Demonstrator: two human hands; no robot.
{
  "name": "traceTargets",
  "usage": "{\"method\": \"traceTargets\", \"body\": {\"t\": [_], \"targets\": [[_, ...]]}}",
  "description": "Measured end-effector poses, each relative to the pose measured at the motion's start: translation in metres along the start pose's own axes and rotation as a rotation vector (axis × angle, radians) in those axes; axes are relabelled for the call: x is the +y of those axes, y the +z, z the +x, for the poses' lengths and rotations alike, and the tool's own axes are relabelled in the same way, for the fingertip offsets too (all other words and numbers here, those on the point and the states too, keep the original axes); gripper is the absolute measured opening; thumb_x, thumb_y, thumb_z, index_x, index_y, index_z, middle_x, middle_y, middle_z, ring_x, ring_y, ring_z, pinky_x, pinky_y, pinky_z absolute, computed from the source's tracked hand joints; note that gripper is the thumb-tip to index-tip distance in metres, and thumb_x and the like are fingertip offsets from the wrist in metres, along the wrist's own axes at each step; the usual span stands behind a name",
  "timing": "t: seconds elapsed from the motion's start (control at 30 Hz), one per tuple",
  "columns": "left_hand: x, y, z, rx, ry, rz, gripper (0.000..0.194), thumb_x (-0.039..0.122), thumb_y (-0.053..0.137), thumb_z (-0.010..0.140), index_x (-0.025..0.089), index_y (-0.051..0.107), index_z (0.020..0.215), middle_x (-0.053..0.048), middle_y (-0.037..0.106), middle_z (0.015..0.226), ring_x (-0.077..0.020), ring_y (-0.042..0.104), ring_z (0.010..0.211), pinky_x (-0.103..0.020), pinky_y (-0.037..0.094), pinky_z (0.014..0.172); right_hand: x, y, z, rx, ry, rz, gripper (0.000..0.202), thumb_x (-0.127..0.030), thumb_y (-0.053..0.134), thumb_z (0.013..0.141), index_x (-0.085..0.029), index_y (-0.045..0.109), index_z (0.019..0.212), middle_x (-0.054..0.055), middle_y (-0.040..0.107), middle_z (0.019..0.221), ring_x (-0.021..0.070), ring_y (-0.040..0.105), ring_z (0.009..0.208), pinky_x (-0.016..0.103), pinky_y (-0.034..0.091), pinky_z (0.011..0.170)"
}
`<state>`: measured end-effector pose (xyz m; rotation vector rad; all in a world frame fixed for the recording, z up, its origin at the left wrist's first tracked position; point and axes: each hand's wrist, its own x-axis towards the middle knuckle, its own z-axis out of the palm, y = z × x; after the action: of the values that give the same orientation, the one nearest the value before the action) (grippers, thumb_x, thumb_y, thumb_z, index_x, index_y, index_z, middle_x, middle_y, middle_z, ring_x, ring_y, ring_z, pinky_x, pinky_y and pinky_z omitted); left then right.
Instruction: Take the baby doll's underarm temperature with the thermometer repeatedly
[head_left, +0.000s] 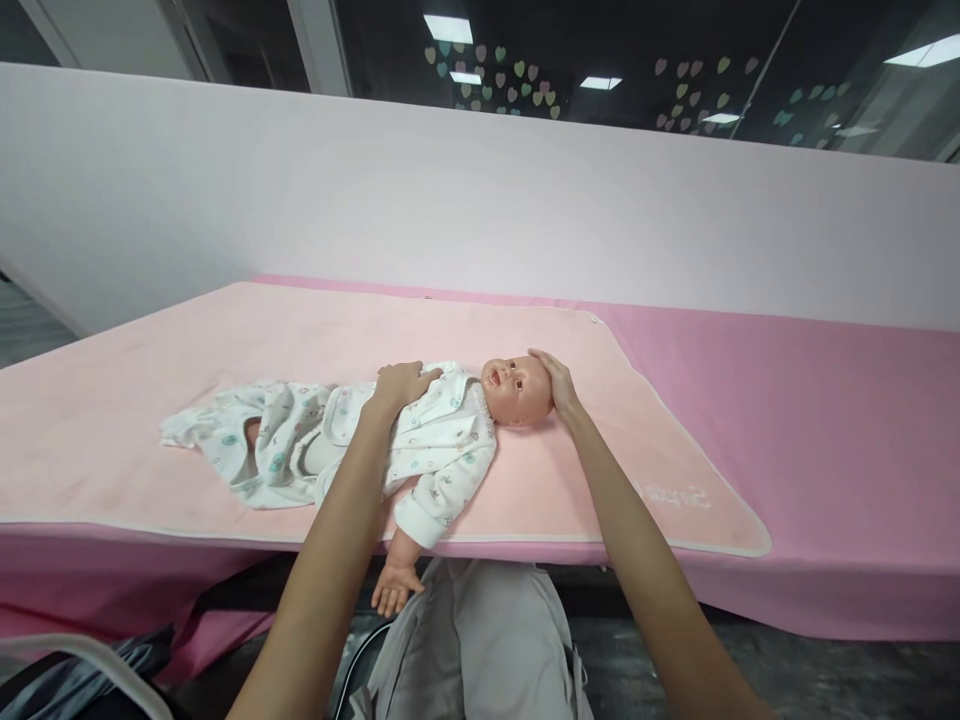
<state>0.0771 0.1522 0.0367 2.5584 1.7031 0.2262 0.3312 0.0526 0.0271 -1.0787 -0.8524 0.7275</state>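
Fingers of the right hand [555,382] are extending and curving over the crown of a bald, peach-coloured baby doll [517,390]; the hand is open and cupping the head from the side, not closing around it. Fingers of the left hand [405,384] are bending loosely over the doll's torso, thumb spreading toward the collar. This hand is open and resting palm down on the clothing; whether it is gripping any cloth cannot be told, the fingertips being partly hidden.

Pose: both bare forearms are reaching forward from the near side, the left slanting inward to the right, the right slanting inward to the left.

Position of doll: it is lying on its back across a pale pink mat with a white border [555,490], head to the right, legs to the left. It is wearing a white long-sleeved top with small printed motifs [442,430] and matching white printed trousers [281,460], an opening showing a patch of the leg. Its near forearm is hanging over the front edge, palm showing. The mat is lying on a brighter pink table covering [840,450]; a plain white partition [480,200] is standing behind.
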Motion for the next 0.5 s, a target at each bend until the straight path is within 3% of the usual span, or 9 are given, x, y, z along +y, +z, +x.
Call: {"method": "traceTargets", "body": {"t": [0.2, 0.33, 0.43, 0.5], "targets": [[0.0013, -0.0020, -0.0016, -0.003, 0.001, 0.004, 0.061, 0.058, 0.024, 0.083, 0.012, 0.061, 0.101, -0.019, 0.065, 0.105, -0.0331, 0.058, 0.101, -0.041, 0.039, 0.085, -0.0024, 0.0003, -0.0064, -0.086, 0.013, -0.116, 0.016, -0.033, 0.055, 0.071, -0.020, 0.060, 0.065, 0.001, 0.068, 0.080, 0.0194, 0.059, 0.087, 0.035, 0.045, 0.089], [0.0020, -0.0023, -0.0025, 0.002, 0.000, 0.012, 0.059, 0.057, 0.024, 0.084, 0.014, 0.061, 0.100, -0.018, 0.065, 0.105, -0.0319, 0.058, 0.101, -0.041, 0.038, 0.086, -0.0020, -0.0011, -0.0083, -0.065, -0.081, -0.155, 0.020, -0.034, 0.051, 0.073, -0.020, 0.062, 0.082, 0.002, 0.065, 0.104, 0.0194, 0.055, 0.103, 0.035, 0.041, 0.096], [0.0028, -0.0026, -0.0032, 0.013, 0.001, 0.018, 0.059, 0.057, 0.024, 0.084, 0.013, 0.061, 0.099, -0.018, 0.065, 0.105, -0.0321, 0.058, 0.102, -0.041, 0.038, 0.087, 0.0005, -0.0034, -0.0079, -0.042, -0.182, -0.228, 0.036, -0.036, 0.052, 0.072, -0.022, 0.059, 0.104, 0.003, 0.055, 0.125, 0.0197, 0.047, 0.117, 0.037, 0.036, 0.101], [0.0032, -0.0028, -0.0035, 0.015, -0.001, 0.015, 0.060, 0.057, 0.024, 0.084, 0.013, 0.061, 0.099, -0.018, 0.065, 0.105, -0.0325, 0.058, 0.102, -0.041, 0.038, 0.087, 0.0013, -0.0043, -0.0078, -0.045, -0.210, -0.245, 0.040, -0.037, 0.053, 0.071, -0.023, 0.058, 0.108, 0.002, 0.051, 0.132, 0.0204, 0.044, 0.122, 0.039, 0.033, 0.104]]}}
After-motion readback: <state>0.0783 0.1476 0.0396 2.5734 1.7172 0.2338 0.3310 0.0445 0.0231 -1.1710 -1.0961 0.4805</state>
